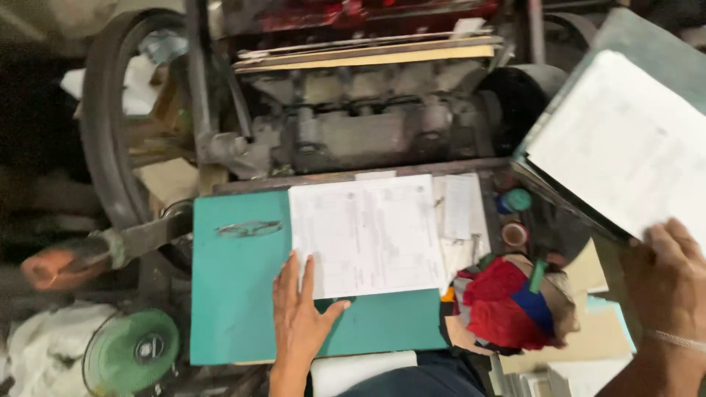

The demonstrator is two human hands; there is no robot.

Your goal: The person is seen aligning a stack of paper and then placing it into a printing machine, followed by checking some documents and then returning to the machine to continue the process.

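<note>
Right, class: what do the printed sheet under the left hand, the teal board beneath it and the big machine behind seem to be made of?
Printed sheet: thin white paper, matte, lying flat under the left hand.
Teal board: probably painted metal or laminate; smooth, even colour, hard straight edges.
Machine: likely cast metal, dull grey, grimy, with bolted blocks.

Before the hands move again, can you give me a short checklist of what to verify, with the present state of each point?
1. Left hand lies flat at the lower edge of the white printed sheet: ok.
2. Sheet lies wholly on the teal flat board: ok.
3. Right hand touches the corner of the white paper stack on the raised grey-green board: ok.
4. Grip firm on that stack: cannot tell.
5. Red and blue cloth bundle clear of the sheet: ok.
6. Small round pots closed: cannot tell.
</note>
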